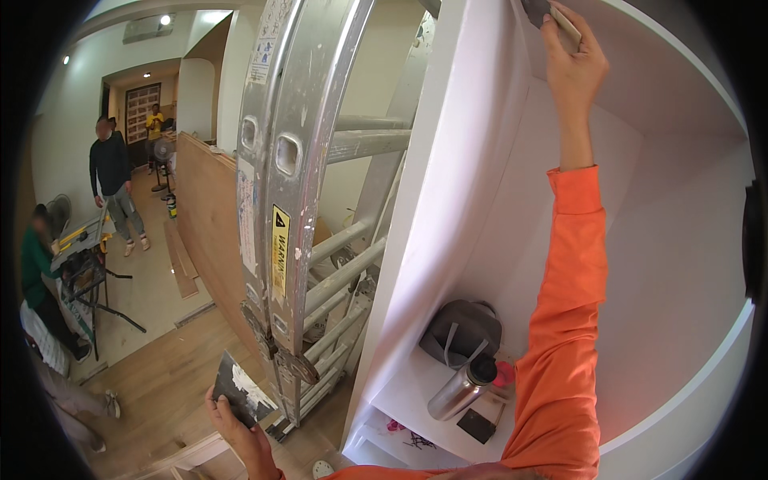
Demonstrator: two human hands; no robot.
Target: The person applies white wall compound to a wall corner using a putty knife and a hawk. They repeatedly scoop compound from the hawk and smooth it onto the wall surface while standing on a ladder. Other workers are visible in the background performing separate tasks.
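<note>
My right hand [581,76] is raised high inside a white cabinet [592,200]. It grips the pale handle of a putty knife [566,29], whose dark blade is at the upper inner corner by the side panel. Whether the blade touches the surface, I cannot tell. Low on the left, my left hand [238,436] holds a wide dark scraper [232,394] by its edge, with white putty smeared over its face. An aluminium ladder [292,176] stands between that hand and the cabinet, spattered with white.
On a cabinet shelf sit a grey bag [462,326], a steel bottle [458,394] and a dark flat phone-like object [477,426]. A large wooden board [212,232] leans behind the ladder. Two people [112,164] [36,264] are near a saw stand [84,268] at left; others are farther off.
</note>
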